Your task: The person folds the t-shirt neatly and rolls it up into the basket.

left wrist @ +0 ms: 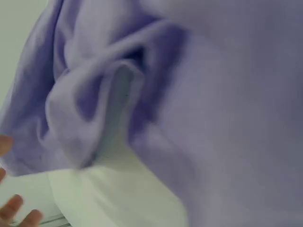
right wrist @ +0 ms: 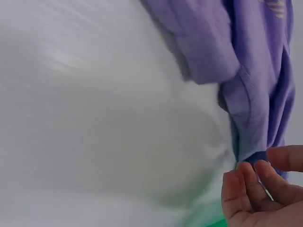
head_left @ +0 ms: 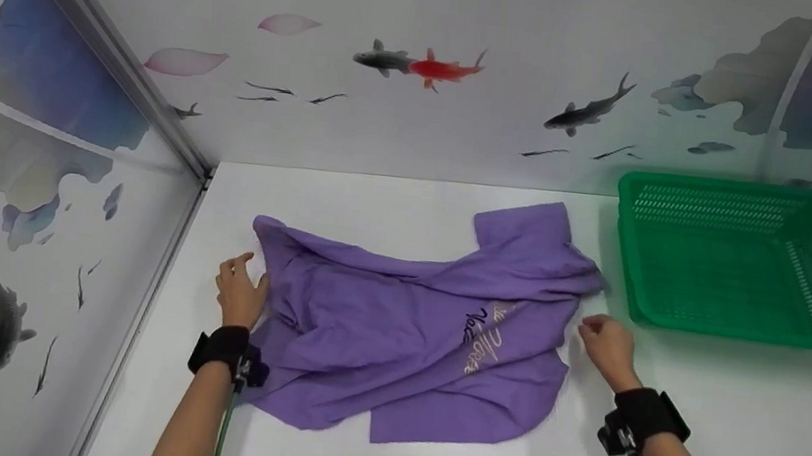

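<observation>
Between left hand [head_left: 240, 297] and right hand [head_left: 608, 349], rumpled purple shirt [head_left: 381, 323]

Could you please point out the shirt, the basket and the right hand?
Shirt [head_left: 381, 323], head view: middle of its fabric.
Basket [head_left: 742, 332], head view: its near rim.
Right hand [head_left: 606, 347], head view: back of the hand.

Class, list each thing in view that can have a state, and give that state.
Purple shirt: spread on the white table, rumpled, not folded.
Green basket: upright, open-topped.
Left grip: open, beside the shirt; contact unclear.
Right grip: fingers loosely bent, holding nothing.
Black wristbands: fastened around both wrists.
</observation>
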Tool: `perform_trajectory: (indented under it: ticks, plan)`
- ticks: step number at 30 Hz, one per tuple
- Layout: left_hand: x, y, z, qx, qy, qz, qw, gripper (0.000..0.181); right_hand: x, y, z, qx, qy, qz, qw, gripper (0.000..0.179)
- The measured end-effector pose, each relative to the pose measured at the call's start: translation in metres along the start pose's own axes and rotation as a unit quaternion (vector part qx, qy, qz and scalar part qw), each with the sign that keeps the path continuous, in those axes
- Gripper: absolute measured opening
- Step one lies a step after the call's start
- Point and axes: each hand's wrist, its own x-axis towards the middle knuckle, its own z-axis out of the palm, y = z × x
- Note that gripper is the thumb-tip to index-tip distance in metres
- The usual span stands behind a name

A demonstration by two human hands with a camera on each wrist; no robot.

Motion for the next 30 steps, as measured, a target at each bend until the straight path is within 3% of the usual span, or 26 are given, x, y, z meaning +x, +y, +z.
perform_trajectory:
  ticks: [4,6,13,16,17,20,23,25,30]
  plan:
    - [-0.035,-0.028,-0.014,0.045,-0.080,-0.043,0.9948,0.052,-0.027,0.004,0.008,-0.003,-0.072,0.041,0.9965,0.032]
    - [-0.049,-0.040,-0.018,0.071,-0.114,-0.047,0.9898,0.056,-0.035,0.003,0.012,-0.005,-0.093,0.047,0.9946,0.032]
    - [-0.076,-0.063,-0.029,0.102,-0.152,-0.024,0.9829,0.047,-0.046,0.002,0.016,-0.021,-0.080,0.000,0.9965,0.013]
    - [-0.083,-0.077,-0.026,0.082,-0.145,-0.002,0.9860,0.039,-0.053,0.007,0.011,-0.032,-0.067,-0.011,0.9972,0.015]
    - [-0.083,-0.091,-0.018,0.065,-0.123,0.020,0.9901,0.038,-0.057,0.011,0.008,-0.037,-0.060,-0.011,0.9975,0.015]
    - [-0.094,-0.106,-0.010,0.028,-0.074,0.038,0.9961,0.034,-0.070,0.025,-0.004,-0.050,-0.025,-0.005,0.9984,0.017]
    - [-0.109,-0.104,-0.011,0.014,-0.050,0.020,0.9985,0.030,-0.085,0.046,-0.020,-0.060,0.023,0.002,0.9979,0.018]
    - [-0.120,-0.092,-0.018,0.017,-0.056,-0.006,0.9983,0.025,-0.094,0.060,-0.031,-0.062,0.052,0.007,0.9967,0.017]
    - [-0.128,-0.080,-0.022,0.021,-0.063,-0.022,0.9976,0.025,-0.112,0.087,-0.046,-0.067,0.086,0.022,0.9938,0.014]
